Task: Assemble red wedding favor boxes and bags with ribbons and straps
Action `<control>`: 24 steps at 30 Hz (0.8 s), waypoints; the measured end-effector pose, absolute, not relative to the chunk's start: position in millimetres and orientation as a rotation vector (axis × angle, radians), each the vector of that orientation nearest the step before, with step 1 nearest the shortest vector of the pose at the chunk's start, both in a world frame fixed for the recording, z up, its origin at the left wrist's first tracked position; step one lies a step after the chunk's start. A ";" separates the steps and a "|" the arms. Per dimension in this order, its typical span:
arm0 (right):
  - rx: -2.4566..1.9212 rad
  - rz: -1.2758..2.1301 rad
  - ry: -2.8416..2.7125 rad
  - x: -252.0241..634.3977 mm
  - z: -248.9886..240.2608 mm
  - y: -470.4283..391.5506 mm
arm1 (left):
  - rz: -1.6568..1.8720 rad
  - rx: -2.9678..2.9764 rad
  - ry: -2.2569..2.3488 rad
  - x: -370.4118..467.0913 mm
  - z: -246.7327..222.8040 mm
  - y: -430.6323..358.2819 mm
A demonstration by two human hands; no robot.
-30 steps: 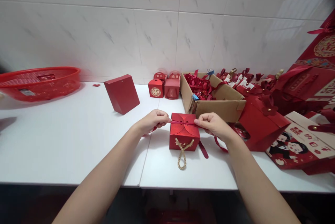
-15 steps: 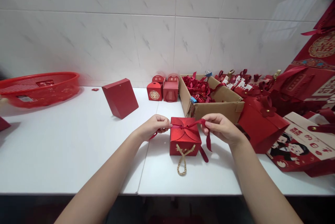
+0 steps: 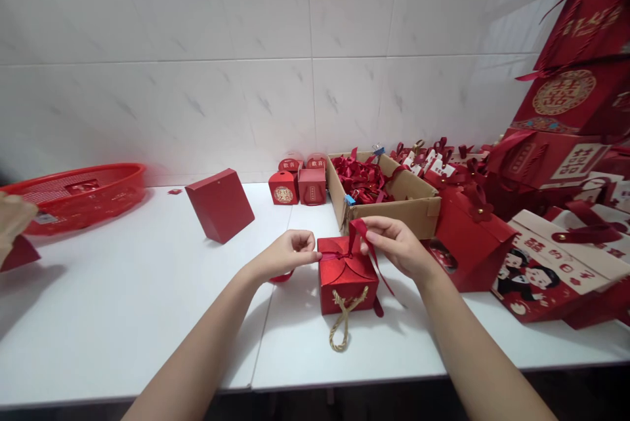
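In front of me on the white table sits a small red gift box (image 3: 347,290), its top flaps folded together in a petal pattern. A dark red ribbon (image 3: 355,237) crosses the top through the flaps. My left hand (image 3: 290,254) pinches one end at the box's left edge, a loop hanging below the fingers. My right hand (image 3: 396,244) is closed on the other end and lifts it above the top, its tail dangling on the right side. A gold rope handle (image 3: 339,332) hangs from the front face onto the table.
Behind my right hand stands a cardboard box (image 3: 403,214) full of red ribbons. Small red boxes (image 3: 312,186) stand by the wall. A plain red box (image 3: 221,206) and a red basket (image 3: 103,195) are at left. Gift boxes (image 3: 556,270) pile up at right. Another person's hand (image 3: 12,218) shows far left.
My right hand has brought its ribbon end upward and inward over the box top. My left hand still pinches its end. The view has tilted up slightly, and another person's hand has come in at left.
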State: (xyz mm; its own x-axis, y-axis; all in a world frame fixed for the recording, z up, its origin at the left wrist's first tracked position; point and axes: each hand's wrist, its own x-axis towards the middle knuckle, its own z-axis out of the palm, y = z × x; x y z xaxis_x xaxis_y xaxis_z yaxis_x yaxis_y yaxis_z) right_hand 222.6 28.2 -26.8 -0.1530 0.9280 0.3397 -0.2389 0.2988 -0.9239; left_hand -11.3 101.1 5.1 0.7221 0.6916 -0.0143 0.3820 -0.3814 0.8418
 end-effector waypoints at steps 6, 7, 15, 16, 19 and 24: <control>-0.743 1.168 -1.338 219.3 -26.1 29.9 | 0.852 2.220 0.912 11.2 29.4 78.1; -0.742 1.160 -1.345 218.7 -26.4 30.2 | 0.879 2.178 0.909 18.5 31.3 74.6; -0.743 1.167 -1.335 214.0 -25.5 31.4 | 1.080 2.155 0.918 54.3 28.1 67.3; -0.751 1.168 -1.323 214.1 -24.7 31.2 | 1.112 2.160 0.919 53.9 27.3 67.3; -0.850 1.115 -1.347 214.8 -22.5 30.6 | 1.195 2.146 0.886 51.2 24.6 67.1; -0.949 1.136 -1.394 214.5 -21.3 29.3 | 1.240 2.107 0.843 52.6 21.5 65.2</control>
